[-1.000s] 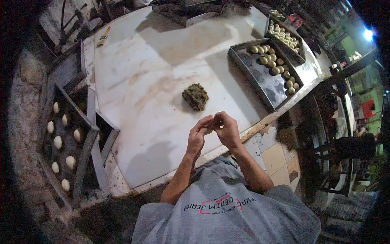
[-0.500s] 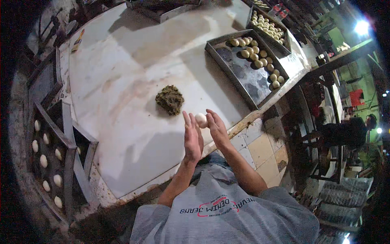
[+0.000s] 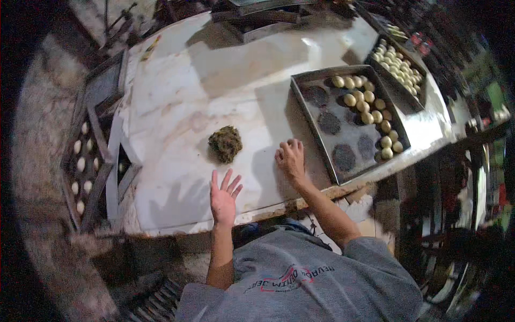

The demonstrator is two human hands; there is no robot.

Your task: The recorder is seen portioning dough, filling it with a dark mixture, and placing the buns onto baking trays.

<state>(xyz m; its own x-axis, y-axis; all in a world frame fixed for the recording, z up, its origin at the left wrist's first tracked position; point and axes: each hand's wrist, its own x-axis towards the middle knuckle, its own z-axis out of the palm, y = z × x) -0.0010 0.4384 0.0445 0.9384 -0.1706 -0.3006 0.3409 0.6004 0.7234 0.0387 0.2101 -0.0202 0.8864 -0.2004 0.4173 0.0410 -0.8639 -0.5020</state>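
Note:
My left hand (image 3: 223, 205) is raised over the near edge of the table, palm up and fingers spread, with nothing in it. To its right, my right hand (image 3: 291, 161) is closed, back up and fingers curled under, over the tabletop beside a metal tray. Whatever lies under its fingers is hidden, and the white dough ball seen earlier does not show. A greenish-brown clump of filling (image 3: 225, 145) sits on the table beyond my left hand. The metal tray (image 3: 317, 140) holds several pale dough balls (image 3: 367, 96) along its far and right sides.
Behind that tray, a second tray holds many pale dough balls (image 3: 397, 67). Stacked dark trays (image 3: 268, 27) stand at the far edge. Metal trays lean at the left, one with several white ovals (image 3: 81, 163). The white tabletop (image 3: 171, 107) has a worn near edge.
My hands have parted. The left has turned palm up and opened; the right has turned back up toward the tray, and the white ball has gone out of sight. The view has shifted.

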